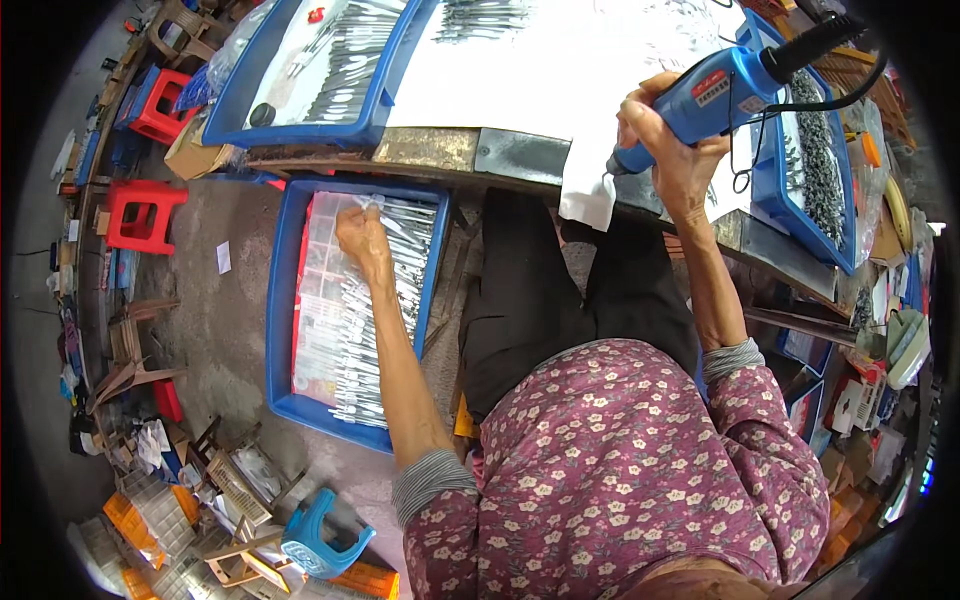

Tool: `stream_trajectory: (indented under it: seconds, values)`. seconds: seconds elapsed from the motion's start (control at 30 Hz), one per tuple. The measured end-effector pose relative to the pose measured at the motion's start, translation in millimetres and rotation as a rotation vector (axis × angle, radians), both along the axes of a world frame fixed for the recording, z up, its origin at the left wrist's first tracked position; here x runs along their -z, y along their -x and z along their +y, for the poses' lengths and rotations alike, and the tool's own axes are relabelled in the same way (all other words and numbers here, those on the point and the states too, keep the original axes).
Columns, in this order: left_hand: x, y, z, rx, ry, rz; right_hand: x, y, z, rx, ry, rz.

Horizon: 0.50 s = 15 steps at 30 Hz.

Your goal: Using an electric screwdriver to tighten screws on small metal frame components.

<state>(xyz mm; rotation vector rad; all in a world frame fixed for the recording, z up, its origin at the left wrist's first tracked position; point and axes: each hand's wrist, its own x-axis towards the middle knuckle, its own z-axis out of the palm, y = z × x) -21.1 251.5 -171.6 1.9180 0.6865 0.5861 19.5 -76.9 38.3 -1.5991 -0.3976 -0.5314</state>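
My right hand (pixel 672 140) is wrapped around a blue electric screwdriver (pixel 712 95), its nose pointing down and left at the table's front edge. A white sheet (pixel 588 188) hangs over the edge beside that nose. Lower on the left, my left hand (pixel 363 235) is closed, fingertips together, over the far part of a blue tray (pixel 279 300). Many slender silvery metal pieces (pixel 362 345) lie in this tray next to a clear plastic divided box (pixel 322 260). Whatever the left fingers pinch is too small to make out among the shiny pieces.
On the white-covered table (pixel 520 90) stands another blue tray (pixel 385 110) of long metal pieces at the left. At the right, a blue tray (pixel 768 190) holds small dark parts. A black cable (pixel 850 95) trails from the tool. Red stools (pixel 140 215) and a blue stool (pixel 325 540) stand on the floor.
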Motion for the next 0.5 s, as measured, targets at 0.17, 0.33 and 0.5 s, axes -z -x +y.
stream_trajectory:
  seconds: [0.17,0.33,0.5]
  values:
    - [-27.6,-14.8,-23.1,-0.122,0.097,0.218,1.9,0.8,-6.8,-0.004,-0.084,0.068]
    - [-47.8,-20.5,-36.2,-0.073,0.095,0.307,-1.9,1.5,-8.4,0.052,-0.072,0.082]
    - [-32.8,-6.6,-28.4,-0.02,-0.533,0.229,-3.5,2.5,-5.1,0.015,-0.159,0.156]
